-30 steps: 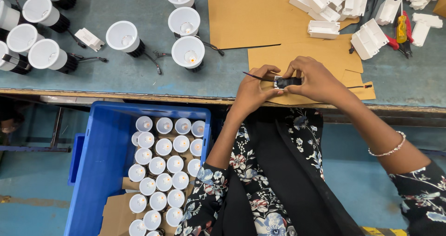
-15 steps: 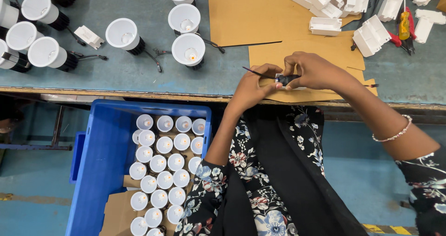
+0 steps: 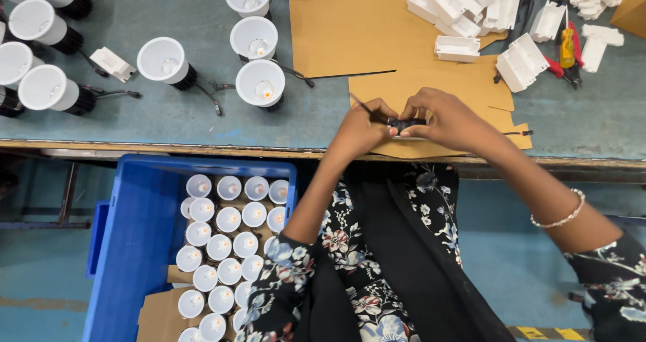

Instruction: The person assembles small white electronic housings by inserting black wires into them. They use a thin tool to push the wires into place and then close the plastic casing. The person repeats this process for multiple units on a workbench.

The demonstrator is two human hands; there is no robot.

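from the head cam we've got both hands pinched on a small black part [image 3: 406, 123] right at the near edge of the table [image 3: 168, 123], over a sheet of cardboard [image 3: 363, 29]. our left hand [image 3: 360, 128] has its fingers closed on the part's left end, with a thin dark wire sticking out past the knuckles. our right hand [image 3: 447, 119] grips the right end, fingers curled over it. white lamp cups [image 3: 260, 83] sit to the left, and a blue crate [image 3: 134, 248] full of white caps sits below the table.
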